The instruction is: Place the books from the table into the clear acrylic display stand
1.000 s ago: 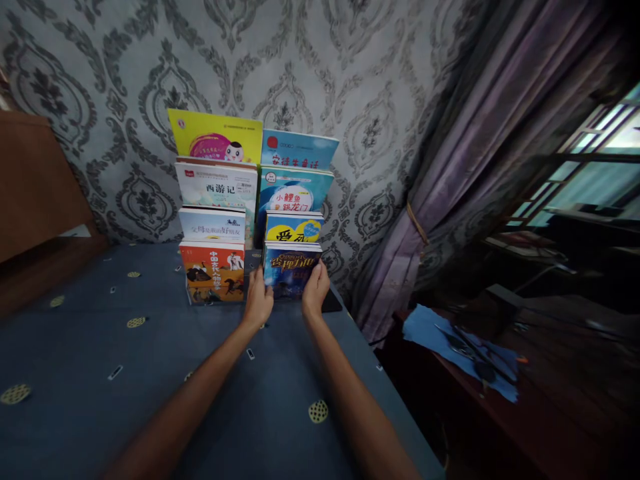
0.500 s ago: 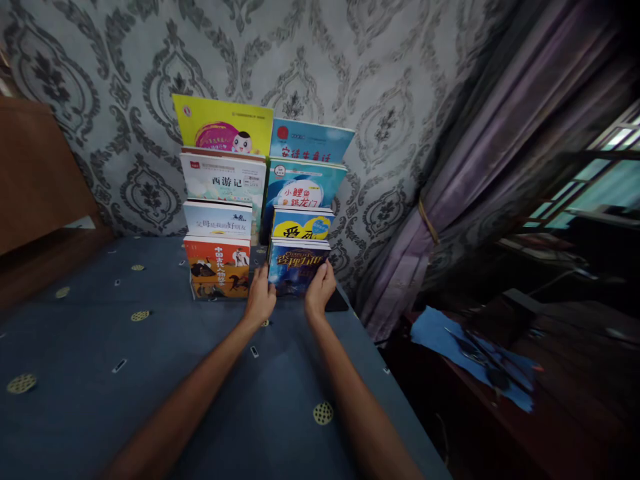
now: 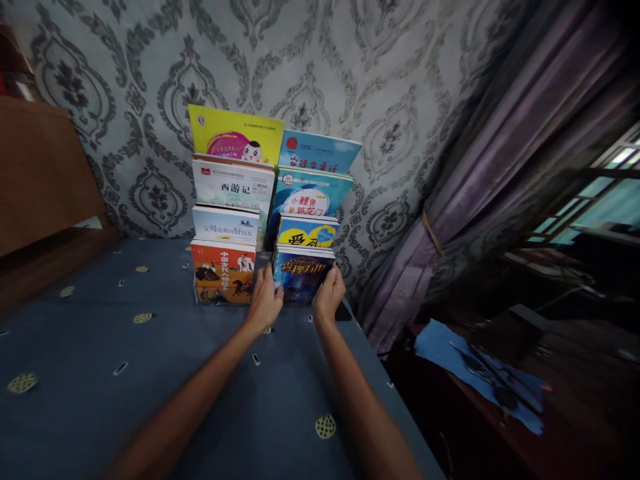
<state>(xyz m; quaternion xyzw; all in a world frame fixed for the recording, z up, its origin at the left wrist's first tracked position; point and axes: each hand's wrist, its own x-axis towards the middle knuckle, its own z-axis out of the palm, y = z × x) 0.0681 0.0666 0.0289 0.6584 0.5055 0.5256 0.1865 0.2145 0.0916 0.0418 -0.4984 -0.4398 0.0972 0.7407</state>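
Note:
My left hand (image 3: 265,299) grips the left edge of a dark blue book (image 3: 303,277), and my right hand (image 3: 330,293) closes on its right edge. The book stands at the front of a stepped row, nearly upright, with pale page edges behind its top. Directly behind it rise a yellow and blue book (image 3: 307,231), a teal book (image 3: 315,193) and a blue book (image 3: 320,152). To the left is a second row: an orange-red book (image 3: 224,272), a pale blue book (image 3: 225,225), a white book (image 3: 233,181) and a yellow book (image 3: 235,132).
The books stand on a dark blue patterned cloth (image 3: 165,387) against a papered wall (image 3: 390,87). A black flat thing (image 3: 343,312) lies by my right hand. A purple curtain (image 3: 415,267) hangs right. Tools rest on a blue cloth (image 3: 440,340) beyond. A brown wooden board (image 3: 45,173) is left.
The view has shifted a little, so the books sit slightly lower and further right in the picture. Both hands remain at the sides of the dark blue book.

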